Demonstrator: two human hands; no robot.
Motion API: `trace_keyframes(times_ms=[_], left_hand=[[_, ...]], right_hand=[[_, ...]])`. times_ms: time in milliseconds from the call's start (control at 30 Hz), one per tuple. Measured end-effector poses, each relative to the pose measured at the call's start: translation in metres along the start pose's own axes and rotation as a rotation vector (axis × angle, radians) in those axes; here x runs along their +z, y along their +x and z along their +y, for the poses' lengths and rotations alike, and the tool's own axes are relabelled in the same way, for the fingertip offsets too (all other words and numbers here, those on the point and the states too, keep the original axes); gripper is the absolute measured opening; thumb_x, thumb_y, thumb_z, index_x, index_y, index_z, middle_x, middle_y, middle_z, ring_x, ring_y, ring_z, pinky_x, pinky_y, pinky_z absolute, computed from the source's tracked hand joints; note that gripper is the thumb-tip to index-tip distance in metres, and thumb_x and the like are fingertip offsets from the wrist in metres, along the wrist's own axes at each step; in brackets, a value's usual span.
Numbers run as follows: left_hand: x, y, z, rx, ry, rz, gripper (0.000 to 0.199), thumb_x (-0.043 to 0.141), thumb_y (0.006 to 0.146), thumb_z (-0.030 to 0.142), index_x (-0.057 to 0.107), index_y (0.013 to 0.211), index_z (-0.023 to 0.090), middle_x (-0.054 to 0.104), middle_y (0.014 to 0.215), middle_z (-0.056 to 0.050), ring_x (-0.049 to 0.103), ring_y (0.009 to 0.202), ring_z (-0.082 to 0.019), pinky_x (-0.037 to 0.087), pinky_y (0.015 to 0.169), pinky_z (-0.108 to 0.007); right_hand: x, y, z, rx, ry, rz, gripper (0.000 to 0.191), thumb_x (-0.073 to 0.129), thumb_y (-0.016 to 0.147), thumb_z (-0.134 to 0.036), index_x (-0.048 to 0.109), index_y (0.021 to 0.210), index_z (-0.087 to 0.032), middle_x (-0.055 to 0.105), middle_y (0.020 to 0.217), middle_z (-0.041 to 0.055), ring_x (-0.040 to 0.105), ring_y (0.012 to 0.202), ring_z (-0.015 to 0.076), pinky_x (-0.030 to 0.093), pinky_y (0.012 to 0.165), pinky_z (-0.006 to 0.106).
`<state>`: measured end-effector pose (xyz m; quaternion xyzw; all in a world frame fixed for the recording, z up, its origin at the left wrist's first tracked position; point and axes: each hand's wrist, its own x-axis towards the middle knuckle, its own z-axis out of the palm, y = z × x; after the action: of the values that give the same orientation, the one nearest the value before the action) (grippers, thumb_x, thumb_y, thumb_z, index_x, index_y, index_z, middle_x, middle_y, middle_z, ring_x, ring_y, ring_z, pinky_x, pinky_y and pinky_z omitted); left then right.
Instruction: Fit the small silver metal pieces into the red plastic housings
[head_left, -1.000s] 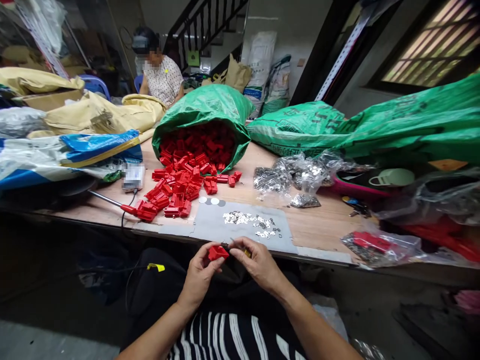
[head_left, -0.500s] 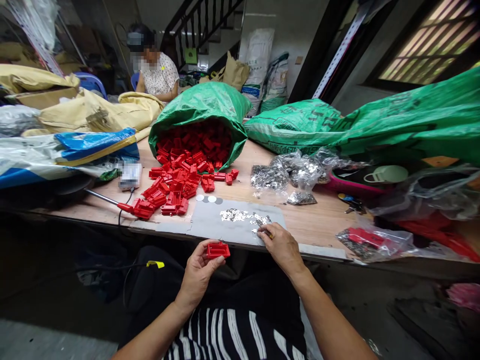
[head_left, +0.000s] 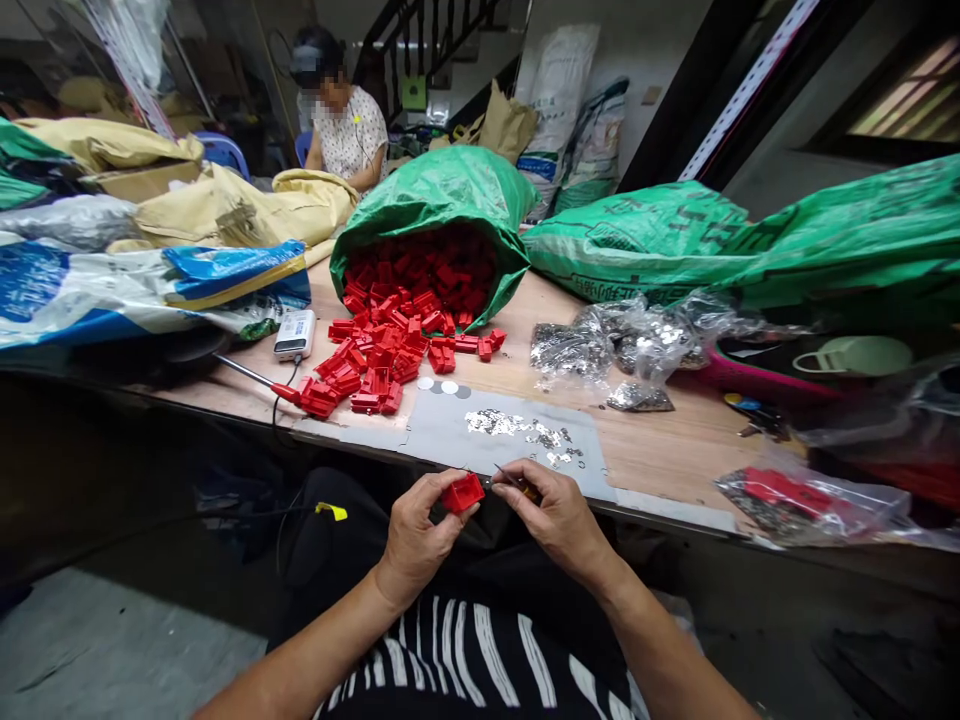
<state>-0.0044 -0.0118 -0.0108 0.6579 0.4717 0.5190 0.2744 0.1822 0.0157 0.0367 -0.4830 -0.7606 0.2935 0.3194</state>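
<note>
My left hand (head_left: 421,535) pinches a red plastic housing (head_left: 463,492), hollow and box-shaped, just off the table's front edge. Close to its right end is my right hand (head_left: 551,510), fingers closed round a small tool with a yellow-and-dark handle (head_left: 531,492). The tool's thin shaft points up and left; it looks like a screwdriver. Something small shows at the right fingertips by the housing, too small to make out. Beyond both hands, small flat metal pieces (head_left: 495,422) lie scattered on a grey mat (head_left: 435,445).
Red housings (head_left: 386,345) spill from a green sack (head_left: 450,190) onto the wooden table. Clear bags of metal parts (head_left: 637,397) lie to the right. A white power bank (head_left: 295,335) and a metal rod with red end (head_left: 251,374) are left. Another person (head_left: 345,130) sits behind.
My right hand has come from the metal pieces on the mat to the red housing. My left hand has tilted the housing. The camera view has shifted left.
</note>
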Motion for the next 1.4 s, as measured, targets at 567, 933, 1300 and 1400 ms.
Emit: trace_keyframes(times_ms=[567, 933, 1300, 1400], left_hand=[[-0.002, -0.002, 0.006, 0.035, -0.024, -0.029, 0.034, 0.064, 0.08, 0.017, 0.065, 0.113, 0.027, 0.072, 0.103, -0.005, 0.066, 0.094, -0.02, 0.052, 0.085, -0.031], [-0.003, -0.004, 0.008, -0.007, -0.054, -0.006, 0.031, 0.065, 0.08, 0.02, 0.066, 0.111, 0.027, 0.072, 0.103, -0.005, 0.067, 0.095, -0.021, 0.052, 0.086, -0.033], [-0.001, -0.004, 0.008, 0.006, -0.049, 0.001, 0.032, 0.065, 0.079, 0.019, 0.067, 0.109, 0.028, 0.073, 0.102, -0.004, 0.067, 0.094, -0.022, 0.051, 0.09, -0.037], [-0.002, -0.004, 0.006, 0.069, 0.034, -0.017, 0.034, 0.065, 0.08, 0.018, 0.066, 0.111, 0.03, 0.074, 0.103, -0.003, 0.068, 0.094, -0.021, 0.044, 0.1, -0.043]], right_hand=[[0.017, -0.003, -0.001, -0.122, 0.05, -0.025, 0.014, 0.05, 0.09, -0.019, 0.064, 0.092, -0.022, 0.064, 0.084, 0.0048, 0.061, 0.076, 0.0171, 0.049, 0.07, 0.028], [0.012, -0.004, 0.003, 0.025, 0.247, -0.146, 0.023, 0.05, 0.092, -0.034, 0.067, 0.09, -0.02, 0.057, 0.081, 0.0035, 0.055, 0.075, 0.0159, 0.045, 0.068, 0.028], [0.016, -0.003, 0.02, 0.244, 0.507, -0.094, 0.028, 0.063, 0.082, -0.045, 0.055, 0.082, -0.018, 0.05, 0.075, -0.0015, 0.046, 0.068, 0.0117, 0.041, 0.063, 0.024], [0.021, -0.002, 0.018, 0.239, 0.521, -0.131, 0.028, 0.063, 0.081, -0.044, 0.051, 0.079, -0.019, 0.048, 0.073, -0.0029, 0.045, 0.068, 0.0114, 0.04, 0.064, 0.024]])
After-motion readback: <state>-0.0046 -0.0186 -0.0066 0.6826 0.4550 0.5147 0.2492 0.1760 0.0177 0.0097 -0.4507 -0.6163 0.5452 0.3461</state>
